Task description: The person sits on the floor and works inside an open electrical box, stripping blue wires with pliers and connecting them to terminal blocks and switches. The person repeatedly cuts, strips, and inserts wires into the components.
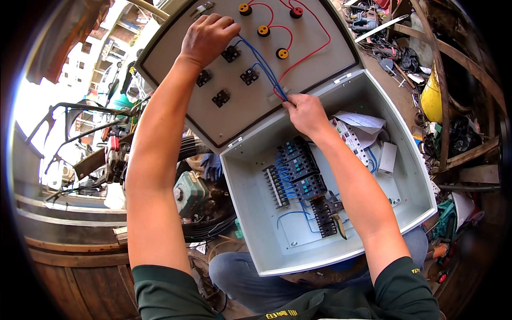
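Note:
A grey electrical enclosure [426, 184] rests on my lap with its door [213, 120] swung up and back. Between my hands a bundle of blue wires [260, 60] runs slantwise across the inside of the door. My left hand [209, 41] is closed at the bundle's upper end; its fingertips are partly hidden. Near the hinge side, my right hand [308, 114] pinches the same wires. Black switch contact blocks [249, 77] sit on the door below the bundle. Red wires [309, 57] link round yellow and red lamp backs [263, 31].
Inside the box are black contactors [301, 168], a terminal strip [276, 186], a white breaker [349, 140], folded paper [362, 121] and pliers [339, 226] with dark and yellow handles. Scrap and tools crowd the right side, near a yellow container [431, 101]. Coiled black cable [210, 229] lies left.

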Demonstrator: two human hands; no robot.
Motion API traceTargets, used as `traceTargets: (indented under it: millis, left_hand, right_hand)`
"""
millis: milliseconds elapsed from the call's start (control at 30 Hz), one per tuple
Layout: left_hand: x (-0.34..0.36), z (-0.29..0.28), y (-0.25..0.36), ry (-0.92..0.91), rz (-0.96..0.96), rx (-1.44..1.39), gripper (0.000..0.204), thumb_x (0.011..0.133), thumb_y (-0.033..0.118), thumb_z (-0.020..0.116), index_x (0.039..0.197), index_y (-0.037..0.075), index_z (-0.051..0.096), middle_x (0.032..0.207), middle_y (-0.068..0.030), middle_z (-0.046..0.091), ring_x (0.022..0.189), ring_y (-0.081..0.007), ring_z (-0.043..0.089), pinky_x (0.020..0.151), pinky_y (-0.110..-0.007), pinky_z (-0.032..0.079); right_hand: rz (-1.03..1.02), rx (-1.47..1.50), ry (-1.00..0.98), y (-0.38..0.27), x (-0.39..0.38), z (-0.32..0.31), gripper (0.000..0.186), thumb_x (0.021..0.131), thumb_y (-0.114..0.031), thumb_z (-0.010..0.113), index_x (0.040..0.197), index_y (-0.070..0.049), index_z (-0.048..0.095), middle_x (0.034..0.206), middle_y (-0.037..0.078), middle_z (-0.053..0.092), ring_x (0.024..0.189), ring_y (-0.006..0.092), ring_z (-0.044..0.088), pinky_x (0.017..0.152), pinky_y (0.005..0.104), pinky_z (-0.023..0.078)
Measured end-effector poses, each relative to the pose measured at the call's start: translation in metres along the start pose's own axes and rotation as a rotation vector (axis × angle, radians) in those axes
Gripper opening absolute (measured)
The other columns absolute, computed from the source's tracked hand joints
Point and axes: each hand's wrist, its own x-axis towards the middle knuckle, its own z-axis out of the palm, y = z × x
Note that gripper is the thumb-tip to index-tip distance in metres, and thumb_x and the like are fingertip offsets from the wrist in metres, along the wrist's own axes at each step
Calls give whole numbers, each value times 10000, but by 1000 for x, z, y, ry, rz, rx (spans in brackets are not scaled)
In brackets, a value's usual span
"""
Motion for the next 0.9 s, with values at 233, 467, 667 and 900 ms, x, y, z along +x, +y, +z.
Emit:
traceTargets:
  millis: [233,467,667,900]
  left_hand:
    - [-2,2,2,-48,-17,-96,143,856,185,716,975,167,639,958,38,713,887,-198,722,861,-309,555]
    - [-2,5,0,-45,-44,-139,178,845,242,760,932,139,643,934,17,734,840,-232,731,790,-337,585]
    - [-1,0,1,-99,-100,-139,116,884,159,703,997,154,681,1049,12,729,912,-228,725,852,-338,575]
    - [10,-22,31,-289,-5,-166,270,920,156,653,1181,181,721,1266,27,688,1199,-198,629,1031,-361,498]
  right_hand:
    - [-11,-6,-4,0,-1,-1,180,916,-181,666,885,-9,711,876,237,688,871,463,643,782,530,521]
    - [-29,-18,4,4,0,1,169,923,-156,675,911,9,705,874,235,673,835,455,629,724,478,504]
    - [-10,-27,-4,6,0,4,173,923,-162,676,922,8,711,878,243,672,840,462,631,728,479,510]
    - [-4,-29,-23,3,1,0,180,928,-175,665,912,0,703,865,244,669,845,466,629,739,490,512]
